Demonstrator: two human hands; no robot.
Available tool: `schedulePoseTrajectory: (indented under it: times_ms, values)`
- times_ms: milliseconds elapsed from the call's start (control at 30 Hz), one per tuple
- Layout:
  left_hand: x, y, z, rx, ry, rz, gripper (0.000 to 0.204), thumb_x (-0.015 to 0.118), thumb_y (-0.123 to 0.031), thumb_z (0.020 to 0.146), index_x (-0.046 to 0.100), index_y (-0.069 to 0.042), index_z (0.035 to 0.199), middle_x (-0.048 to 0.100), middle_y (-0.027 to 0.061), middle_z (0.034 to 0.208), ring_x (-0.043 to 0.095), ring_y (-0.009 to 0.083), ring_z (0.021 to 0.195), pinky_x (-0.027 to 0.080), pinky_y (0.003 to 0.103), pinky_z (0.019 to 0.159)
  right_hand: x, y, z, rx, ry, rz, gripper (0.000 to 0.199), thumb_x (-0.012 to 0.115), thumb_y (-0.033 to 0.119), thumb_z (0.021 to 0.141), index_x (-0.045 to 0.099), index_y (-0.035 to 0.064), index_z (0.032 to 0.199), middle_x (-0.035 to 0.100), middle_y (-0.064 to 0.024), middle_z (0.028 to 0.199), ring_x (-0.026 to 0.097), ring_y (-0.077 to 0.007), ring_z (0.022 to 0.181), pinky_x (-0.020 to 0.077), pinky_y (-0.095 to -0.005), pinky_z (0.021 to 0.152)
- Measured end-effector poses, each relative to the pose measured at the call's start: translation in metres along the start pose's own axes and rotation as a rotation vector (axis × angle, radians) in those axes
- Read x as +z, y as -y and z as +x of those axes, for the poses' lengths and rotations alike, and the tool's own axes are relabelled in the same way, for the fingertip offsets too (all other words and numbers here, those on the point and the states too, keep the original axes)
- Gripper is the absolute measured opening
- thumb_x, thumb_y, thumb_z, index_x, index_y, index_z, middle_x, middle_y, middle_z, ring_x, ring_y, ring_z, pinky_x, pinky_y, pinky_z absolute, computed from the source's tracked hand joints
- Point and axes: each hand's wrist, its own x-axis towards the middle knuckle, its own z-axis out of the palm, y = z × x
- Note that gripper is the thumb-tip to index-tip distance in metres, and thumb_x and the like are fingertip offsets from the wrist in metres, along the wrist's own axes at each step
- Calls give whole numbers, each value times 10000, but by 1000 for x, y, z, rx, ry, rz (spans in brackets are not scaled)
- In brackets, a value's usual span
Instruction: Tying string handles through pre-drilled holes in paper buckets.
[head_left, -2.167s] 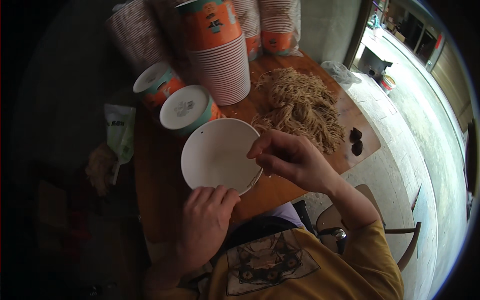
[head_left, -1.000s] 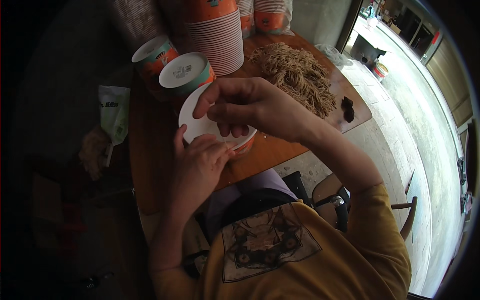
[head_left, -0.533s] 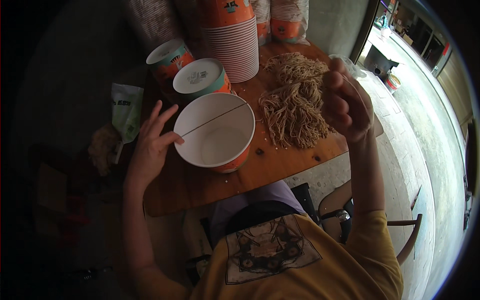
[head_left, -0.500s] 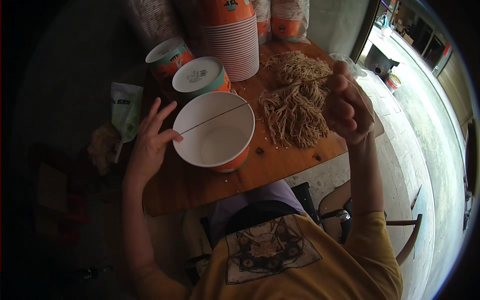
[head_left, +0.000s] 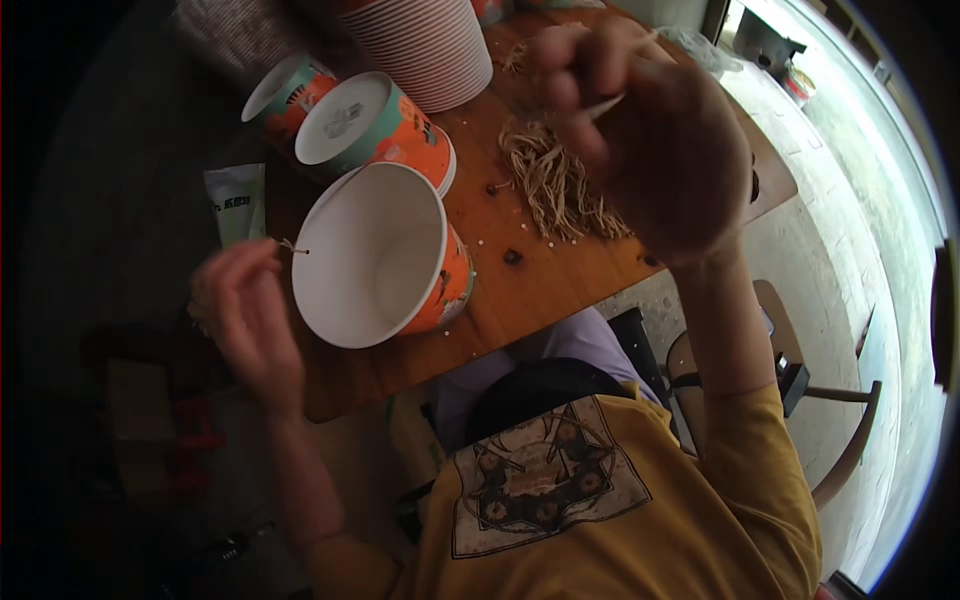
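Observation:
A large paper bucket (head_left: 375,255), white inside and orange and green outside, stands tilted at the table's near edge. A thin brown cord (head_left: 292,246) shows at a small hole by the bucket's left rim. Its short end meets the fingertips of my left hand (head_left: 250,310), which are pressed together on it. My right hand (head_left: 660,140) is raised close to the camera over the pile of tan cords (head_left: 555,185). Its fingers are curled and blurred, with a bit of cord showing between them. Most of the cord pile's far part is hidden behind this hand.
Two upturned buckets (head_left: 345,120) stand behind the open one, with a tall stack of nested buckets (head_left: 425,50) beyond. A pale green packet (head_left: 237,200) is at the table's left side. A wooden chair (head_left: 850,440) stands to the right.
The view has shifted, and the bucket is tipped more toward the left. My left hand has closed at its rim. My right hand has risen nearer the camera; the cord stretched across the opening no longer shows.

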Motion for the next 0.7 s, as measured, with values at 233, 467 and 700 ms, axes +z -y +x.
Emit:
schedulePoseTrajectory:
  times_ms: [233, 467, 700]
  values:
    - [40, -64, -17, -384, 506, -136, 177, 601, -83, 895, 576, -15, 1056, 616, 64, 906, 609, 127, 759, 498, 275, 688, 16, -14, -22, 184, -127, -490, 271, 413, 233, 950, 539, 48, 799, 521, -15, 703, 386, -46, 505, 303, -179, 460]
    - [38, -60, -15, -313, 576, -43, 270, 562, -36, 881, 586, -35, 1150, 590, 58, 878, 579, 126, 749, 487, 265, 687, -29, 2, -35, 59, -533, -155, 284, 454, 261, 991, 587, 34, 1097, 512, 50, 684, 372, 7, 483, 263, -139, 359]
    - [37, -66, -4, -376, 652, -54, 386, 515, -8, 838, 575, -48, 1217, 582, 60, 925, 551, 127, 806, 472, 264, 721, -39, -29, -54, 45, -341, -627, 252, 515, 233, 943, 662, 29, 957, 652, -21, 871, 492, -50, 610, 415, -196, 528]
